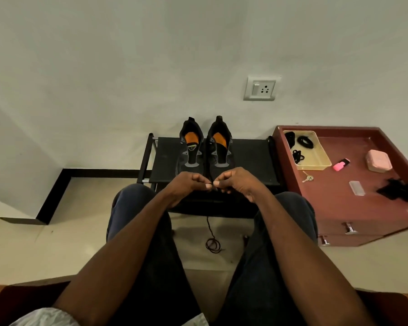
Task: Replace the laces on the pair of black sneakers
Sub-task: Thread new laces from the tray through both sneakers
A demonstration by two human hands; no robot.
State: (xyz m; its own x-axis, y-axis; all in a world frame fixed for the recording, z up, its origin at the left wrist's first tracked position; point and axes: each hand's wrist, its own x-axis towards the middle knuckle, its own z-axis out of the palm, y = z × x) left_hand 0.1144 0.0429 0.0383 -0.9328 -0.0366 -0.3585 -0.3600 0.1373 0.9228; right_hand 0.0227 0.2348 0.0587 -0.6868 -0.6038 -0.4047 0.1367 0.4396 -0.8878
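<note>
The black sneakers, the left sneaker (190, 147) and the right sneaker (219, 147), stand side by side on a low black rack (250, 161) by the wall, with their toes toward us and their orange insides showing. We see no laces in the holes of either shoe. We hold our two hands just in front of the toes, close together, with the thumbs nearly touching. Our left hand (190, 184) has its fingers curled in, and its thumb and first finger pinch a dark lace (212, 231). Our right hand (236, 182) is curled the same way and pinches the same lace right beside the left one. The lace is thin and hard to see between our fingers. From our hands it hangs down past the rack, between our knees, and its end lies in a small loop on the floor. To the right of the rack is a red drawer unit (339, 208). On its top sits a pale tray (320, 161) with more black laces (304, 141) in it. Near the tray lie a pink marker (340, 164), a pink box (378, 160) and a small key (307, 177).
</note>
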